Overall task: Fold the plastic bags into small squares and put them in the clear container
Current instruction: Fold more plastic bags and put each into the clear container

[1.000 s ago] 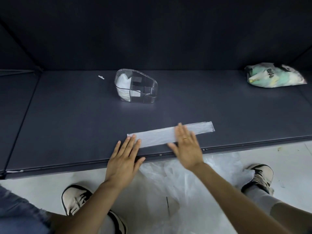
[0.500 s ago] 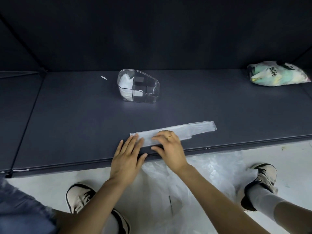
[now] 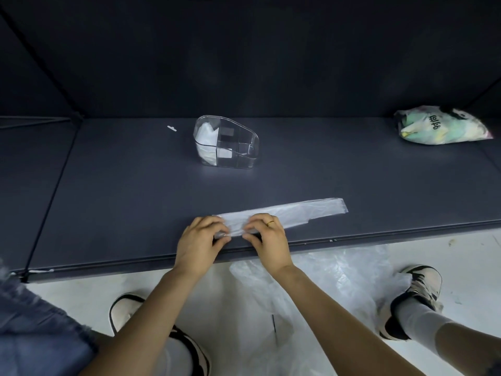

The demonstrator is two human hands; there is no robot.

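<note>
Two hands work at the near end of a plastic bag (image 3: pixel 287 214) that has been folded into a long, narrow strip. It lies flat on the dark tabletop (image 3: pixel 135 202), close to the front edge, running from the hands out to the right and slightly away. The left hand (image 3: pixel 199 244) has its grip clamped on the strip's left end, fingers curled over the top of it and thumb below. The right hand (image 3: pixel 268 240), with a gold ring (image 3: pixel 270 223) on one finger, sits just beside the left, and its grip is likewise pinched on the strip, fingertips curled down onto the plastic and thumb tucked at the near edge. A short stretch of the bag shows between the two hands.

Farther back on the tabletop, well apart from the strip, stands the clear container (image 3: pixel 226 145), with dividers inside. White folded plastic fills its left compartment, and the other sections look see-through. A small white scrap (image 3: pixel 171 128) lies left of the container. Far right at the back rests a stuffed bag (image 3: pixel 442 125) with pale green and yellow contents and dark print.

Below the tabletop edge, loose clear plastic sheets (image 3: pixel 311 289) are heaped on the pale floor (image 3: pixel 474 253) between the person's two shoes
</note>
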